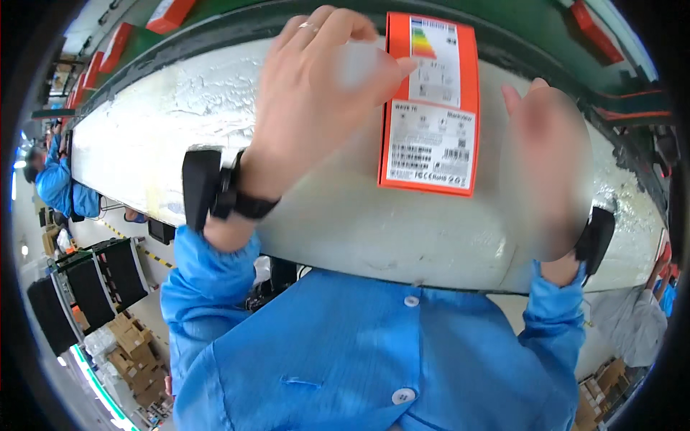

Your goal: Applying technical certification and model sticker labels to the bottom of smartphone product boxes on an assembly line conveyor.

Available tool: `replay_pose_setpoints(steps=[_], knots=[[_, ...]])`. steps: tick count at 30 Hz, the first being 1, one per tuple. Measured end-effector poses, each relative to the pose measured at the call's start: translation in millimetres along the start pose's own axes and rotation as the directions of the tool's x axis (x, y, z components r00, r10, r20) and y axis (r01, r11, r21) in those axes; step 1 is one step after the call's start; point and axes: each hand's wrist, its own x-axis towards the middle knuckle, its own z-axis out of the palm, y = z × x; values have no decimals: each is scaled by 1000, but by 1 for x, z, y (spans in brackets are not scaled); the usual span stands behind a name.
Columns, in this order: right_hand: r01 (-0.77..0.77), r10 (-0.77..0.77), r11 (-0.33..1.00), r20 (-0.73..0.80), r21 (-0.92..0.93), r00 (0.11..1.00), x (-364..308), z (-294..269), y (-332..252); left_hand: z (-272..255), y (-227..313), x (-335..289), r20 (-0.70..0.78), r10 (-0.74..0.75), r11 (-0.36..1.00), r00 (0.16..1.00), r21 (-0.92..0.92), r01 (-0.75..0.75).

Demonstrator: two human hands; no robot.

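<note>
Because the orange box (431,104) lies between our two hands, the relation that matters most is which side of it each hand has; it sits to the right of our left hand (305,100) and to the left of our right hand (548,144), with its long axis running away from our body, nearly straight ahead; it seems to rest flat on the pale table (323,223), its two white labels facing up and its far end showing against the dark strip along the table's far side.

Our left hand is clearly the nearer; its thumb (397,75) reaches across the box's left edge, over the far half, though we cannot tell whether the skin touches the cardboard or only passes above it; the thumb and forefinger tips stand apart, the other fingers bend inward, and a blurred pale patch between them keeps us from saying whether anything small is held.

Our right hand is off the box, with bare table between them; it is too blurred for us to tell whether its fingers are spread or closed together.
</note>
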Motion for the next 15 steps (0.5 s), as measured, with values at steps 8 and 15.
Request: replay_pose_setpoints(steps=[8,15], knots=[[355,-405,906,227,229,886,-48,-5,-47,27,-35,7,349,-218,681,911,-615,398],[287,-295,955,350,77,889,-46,-56,10,-9,60,-35,519,-79,866,851,-387,316]])
